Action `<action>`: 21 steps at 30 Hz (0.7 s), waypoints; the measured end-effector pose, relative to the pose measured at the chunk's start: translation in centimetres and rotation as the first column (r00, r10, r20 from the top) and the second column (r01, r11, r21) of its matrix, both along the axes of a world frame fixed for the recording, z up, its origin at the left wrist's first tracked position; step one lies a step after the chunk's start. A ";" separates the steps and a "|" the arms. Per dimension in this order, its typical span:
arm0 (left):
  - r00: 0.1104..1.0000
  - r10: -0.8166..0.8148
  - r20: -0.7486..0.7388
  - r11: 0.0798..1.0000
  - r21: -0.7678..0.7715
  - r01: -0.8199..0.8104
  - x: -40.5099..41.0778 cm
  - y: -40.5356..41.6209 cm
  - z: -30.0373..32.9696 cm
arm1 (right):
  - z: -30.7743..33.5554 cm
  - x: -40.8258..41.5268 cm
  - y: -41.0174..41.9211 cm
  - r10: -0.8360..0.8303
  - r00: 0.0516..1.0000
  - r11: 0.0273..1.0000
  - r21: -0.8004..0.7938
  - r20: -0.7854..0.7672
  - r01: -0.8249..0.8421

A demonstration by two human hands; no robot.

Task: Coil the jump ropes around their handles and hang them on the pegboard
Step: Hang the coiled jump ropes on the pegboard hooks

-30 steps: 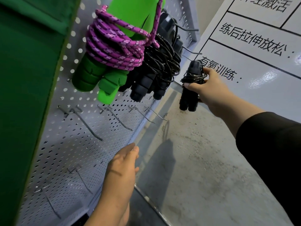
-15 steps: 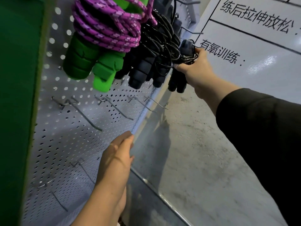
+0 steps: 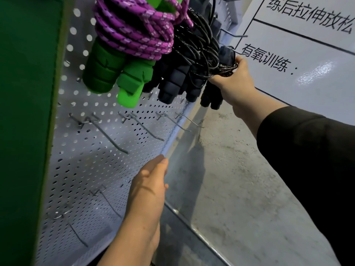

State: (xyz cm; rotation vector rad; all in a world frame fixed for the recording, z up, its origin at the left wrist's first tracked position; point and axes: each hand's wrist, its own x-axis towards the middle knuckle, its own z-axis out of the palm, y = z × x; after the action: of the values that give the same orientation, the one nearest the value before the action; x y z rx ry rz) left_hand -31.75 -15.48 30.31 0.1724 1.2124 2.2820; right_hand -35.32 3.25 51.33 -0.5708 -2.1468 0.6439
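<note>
Head view: the right hand, reaching from a black sleeve, is holding a coiled black rope up beside the pegboard; its grip is clamped around the paired handles and the wire coils wound on them, with the handle ends pointing down below the fingers. The top of this bundle is sitting at a wire hook near the board's right edge, though whether it is already hanging on that hook cannot be told. Just to its left, another black rope is hanging coiled, touching the held one, and further left a purple rope is hanging wound around green handles. Below them a row of bare hooks is projecting from the board. The left hand is hovering low near the board's right edge, its grip apart, fingers straight and together, holding nothing. A green panel is bordering the board on the left; a white sign with printed characters is standing at right above a concrete floor.
</note>
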 end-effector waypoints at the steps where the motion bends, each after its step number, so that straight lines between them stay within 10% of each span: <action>1: 1.000 0.001 -0.001 1.000 0.005 -0.001 -0.1 0.0 0.0 | -0.1 0.0 0.0 0.001 1.000 1.000 -0.008 -0.004 -0.001; 12: 0.987 -0.042 -0.154 0.996 -0.087 0.028 0.6 -0.6 0.5 | -3.7 5.1 -1.8 -0.104 0.994 0.993 -0.058 -0.039 0.102; 21: 0.956 -0.173 -0.239 0.964 -0.242 0.114 4.4 1.2 -1.0 | -19.6 18.6 -6.9 -0.098 0.995 0.963 -0.248 0.032 0.102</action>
State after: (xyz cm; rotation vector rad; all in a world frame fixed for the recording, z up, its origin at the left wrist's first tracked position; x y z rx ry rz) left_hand -27.32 -14.29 29.27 0.4702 1.5277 2.0221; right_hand -16.69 -3.64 31.74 -0.8185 -2.0530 0.8622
